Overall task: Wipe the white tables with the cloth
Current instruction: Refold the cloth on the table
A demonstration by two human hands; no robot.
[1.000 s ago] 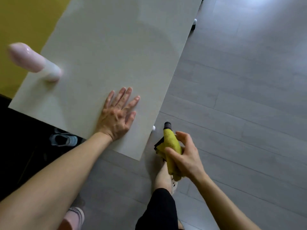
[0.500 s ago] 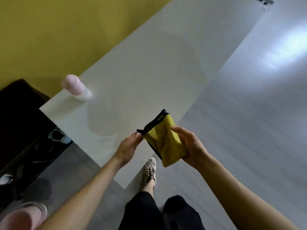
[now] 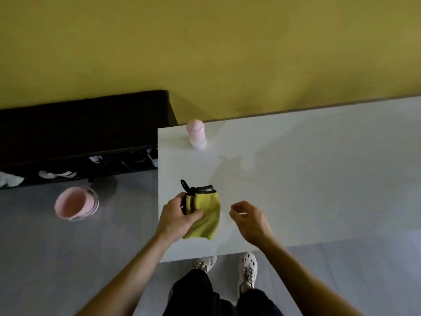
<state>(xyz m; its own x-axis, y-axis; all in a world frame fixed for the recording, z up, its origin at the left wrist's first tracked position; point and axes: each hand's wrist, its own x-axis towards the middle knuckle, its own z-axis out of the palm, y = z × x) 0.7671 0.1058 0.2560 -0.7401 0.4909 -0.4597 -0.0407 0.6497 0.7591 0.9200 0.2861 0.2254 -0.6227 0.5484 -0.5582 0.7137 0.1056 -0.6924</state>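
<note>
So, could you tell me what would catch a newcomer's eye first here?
The yellow cloth stands out first, gripped by the left hand over the near left corner of the white table, with the right hand beside it holding nothing. Next come the pink bottle standing at the table's far left corner and the pink bucket on the floor to the left.

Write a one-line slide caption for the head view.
Left hand grips a folded yellow cloth over the white table; right hand hangs empty beside it; pink bottle at the far corner.
</note>
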